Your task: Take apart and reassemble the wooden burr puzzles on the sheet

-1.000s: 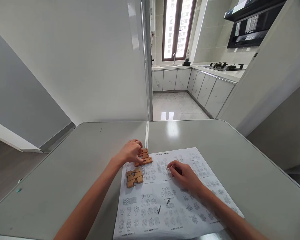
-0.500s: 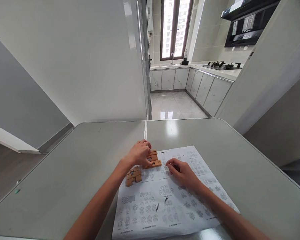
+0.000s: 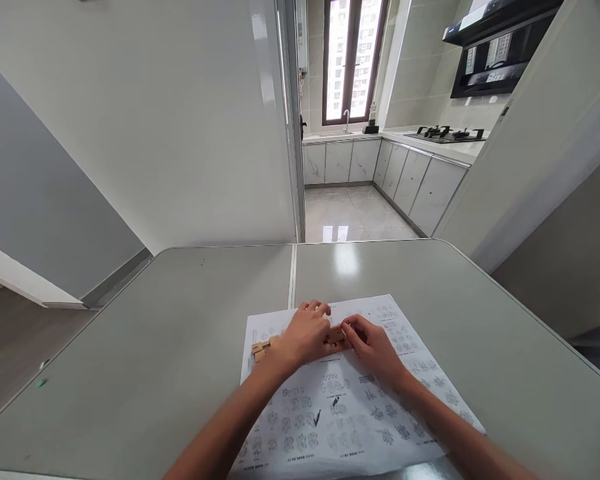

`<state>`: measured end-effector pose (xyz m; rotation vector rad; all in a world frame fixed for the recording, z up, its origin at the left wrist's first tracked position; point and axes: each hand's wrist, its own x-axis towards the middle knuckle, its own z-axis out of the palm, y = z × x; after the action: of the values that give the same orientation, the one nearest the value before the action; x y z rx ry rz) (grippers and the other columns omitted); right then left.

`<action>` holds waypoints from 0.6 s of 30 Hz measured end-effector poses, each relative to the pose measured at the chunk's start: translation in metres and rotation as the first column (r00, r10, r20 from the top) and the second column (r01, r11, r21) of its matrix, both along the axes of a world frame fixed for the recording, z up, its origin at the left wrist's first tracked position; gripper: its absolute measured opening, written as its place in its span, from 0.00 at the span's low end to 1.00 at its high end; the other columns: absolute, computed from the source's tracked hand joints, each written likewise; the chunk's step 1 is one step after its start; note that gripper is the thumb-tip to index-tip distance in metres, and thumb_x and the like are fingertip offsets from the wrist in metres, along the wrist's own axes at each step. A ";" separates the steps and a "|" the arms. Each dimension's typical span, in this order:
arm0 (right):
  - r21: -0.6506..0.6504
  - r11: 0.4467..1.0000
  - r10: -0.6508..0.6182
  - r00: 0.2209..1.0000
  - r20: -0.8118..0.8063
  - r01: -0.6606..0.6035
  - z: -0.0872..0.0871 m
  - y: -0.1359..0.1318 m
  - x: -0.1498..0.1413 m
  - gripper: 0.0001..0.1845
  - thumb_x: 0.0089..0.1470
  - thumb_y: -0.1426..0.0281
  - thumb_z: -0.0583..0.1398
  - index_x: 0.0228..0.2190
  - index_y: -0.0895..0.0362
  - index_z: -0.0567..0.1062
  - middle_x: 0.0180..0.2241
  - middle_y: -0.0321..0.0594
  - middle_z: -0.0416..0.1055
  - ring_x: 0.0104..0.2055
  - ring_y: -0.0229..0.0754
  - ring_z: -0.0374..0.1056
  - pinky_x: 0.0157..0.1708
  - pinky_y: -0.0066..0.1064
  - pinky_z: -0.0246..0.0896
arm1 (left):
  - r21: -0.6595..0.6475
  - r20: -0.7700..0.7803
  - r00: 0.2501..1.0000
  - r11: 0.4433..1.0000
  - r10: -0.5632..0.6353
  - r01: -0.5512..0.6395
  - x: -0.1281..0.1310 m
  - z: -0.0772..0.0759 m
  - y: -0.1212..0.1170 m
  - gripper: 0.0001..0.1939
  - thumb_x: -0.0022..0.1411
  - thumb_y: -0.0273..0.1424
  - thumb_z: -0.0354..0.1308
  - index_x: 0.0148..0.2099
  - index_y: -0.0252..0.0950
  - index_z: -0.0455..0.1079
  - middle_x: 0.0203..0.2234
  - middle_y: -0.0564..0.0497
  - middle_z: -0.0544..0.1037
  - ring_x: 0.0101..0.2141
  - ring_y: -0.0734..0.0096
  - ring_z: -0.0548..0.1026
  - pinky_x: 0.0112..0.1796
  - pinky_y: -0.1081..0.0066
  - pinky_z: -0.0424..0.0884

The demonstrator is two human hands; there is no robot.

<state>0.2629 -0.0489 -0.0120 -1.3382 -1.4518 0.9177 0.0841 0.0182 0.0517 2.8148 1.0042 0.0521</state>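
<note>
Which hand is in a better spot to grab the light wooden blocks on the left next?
Probably the left hand. It's nearer the light wooden blocks, though it's at the darker wooden pieces now. The right hand is farther away, with the left in between.

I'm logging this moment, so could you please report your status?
Left hand over flat orange-brown wooden pieces, right hand at their right end; grips unclear. Tan wooden blocks partly hidden by left arm. Printed white paper beneath.

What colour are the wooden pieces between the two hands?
Reddish-brown wood, seen in the head view.
</note>
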 end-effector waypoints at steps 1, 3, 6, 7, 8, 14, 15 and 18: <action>-0.001 1.000 0.002 1.000 -0.005 -0.002 -0.001 0.000 0.000 0.24 0.66 0.48 0.54 0.33 0.54 0.73 0.23 0.34 0.67 0.25 0.41 0.61 0.27 0.31 0.56 | 0.001 -0.003 1.000 1.000 -0.001 0.001 0.000 -0.001 -0.002 0.17 0.66 0.43 0.61 0.30 0.39 0.81 0.51 0.40 0.79 0.54 0.47 0.72 0.51 0.52 0.68; -0.004 1.000 0.011 1.000 -0.013 -0.011 -0.002 0.001 0.000 0.23 0.66 0.48 0.55 0.34 0.54 0.73 0.24 0.34 0.68 0.26 0.41 0.62 0.27 0.31 0.57 | -0.011 -0.011 1.000 1.000 0.011 -0.011 -0.002 -0.002 -0.004 0.13 0.66 0.38 0.62 0.32 0.39 0.81 0.51 0.42 0.79 0.53 0.48 0.73 0.51 0.53 0.68; -0.003 1.000 0.010 1.000 0.003 -0.010 -0.005 0.001 0.001 0.23 0.66 0.47 0.55 0.34 0.54 0.73 0.24 0.35 0.69 0.26 0.42 0.63 0.28 0.32 0.57 | -0.056 -0.017 0.999 0.997 0.045 -0.046 -0.008 -0.002 -0.006 0.08 0.64 0.35 0.63 0.33 0.39 0.80 0.49 0.44 0.80 0.49 0.52 0.75 0.51 0.55 0.69; -0.004 1.000 0.007 1.000 0.014 -0.007 -0.005 0.002 0.001 0.24 0.66 0.47 0.55 0.34 0.54 0.73 0.24 0.35 0.69 0.26 0.42 0.62 0.28 0.32 0.57 | -0.072 -0.011 0.998 0.996 0.055 -0.056 -0.011 -0.002 -0.006 0.07 0.64 0.35 0.63 0.34 0.39 0.79 0.48 0.45 0.80 0.48 0.53 0.76 0.51 0.56 0.69; -0.006 1.000 0.004 1.000 0.023 -0.004 -0.005 0.002 0.001 0.24 0.65 0.47 0.55 0.34 0.54 0.74 0.24 0.35 0.69 0.26 0.42 0.62 0.28 0.32 0.57 | -0.086 0.002 0.998 0.994 0.066 -0.065 -0.014 -0.002 -0.007 0.07 0.64 0.35 0.64 0.36 0.39 0.79 0.47 0.46 0.80 0.48 0.54 0.76 0.51 0.57 0.69; -0.013 1.000 0.003 1.000 0.019 -0.002 -0.003 0.001 0.000 0.24 0.65 0.46 0.55 0.33 0.54 0.73 0.23 0.33 0.67 0.25 0.42 0.62 0.27 0.32 0.57 | -0.160 0.124 0.984 0.982 0.126 -0.105 -0.027 -0.004 -0.012 0.08 0.64 0.37 0.66 0.43 0.40 0.77 0.46 0.46 0.80 0.49 0.55 0.76 0.52 0.58 0.69; -0.014 1.000 0.002 1.000 0.016 -0.002 -0.003 0.001 -0.001 0.24 0.65 0.46 0.55 0.34 0.54 0.73 0.22 0.33 0.67 0.25 0.42 0.62 0.27 0.32 0.57 | -0.167 0.136 0.981 0.980 0.136 -0.112 -0.029 -0.005 -0.013 0.10 0.64 0.37 0.67 0.45 0.40 0.76 0.46 0.46 0.80 0.49 0.55 0.76 0.51 0.58 0.69; -0.015 1.000 0.005 1.000 0.012 -0.005 -0.002 0.001 -0.001 0.24 0.66 0.47 0.55 0.34 0.54 0.74 0.22 0.34 0.67 0.25 0.42 0.62 0.27 0.32 0.57 | -0.182 0.150 0.973 0.972 0.174 -0.146 -0.030 -0.007 -0.015 0.16 0.63 0.39 0.67 0.51 0.40 0.73 0.48 0.45 0.79 0.50 0.53 0.76 0.51 0.58 0.70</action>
<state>0.2620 -0.0479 -0.0145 -1.3541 -1.4609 0.9264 0.0542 0.0028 0.0450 2.5247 1.1369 0.2049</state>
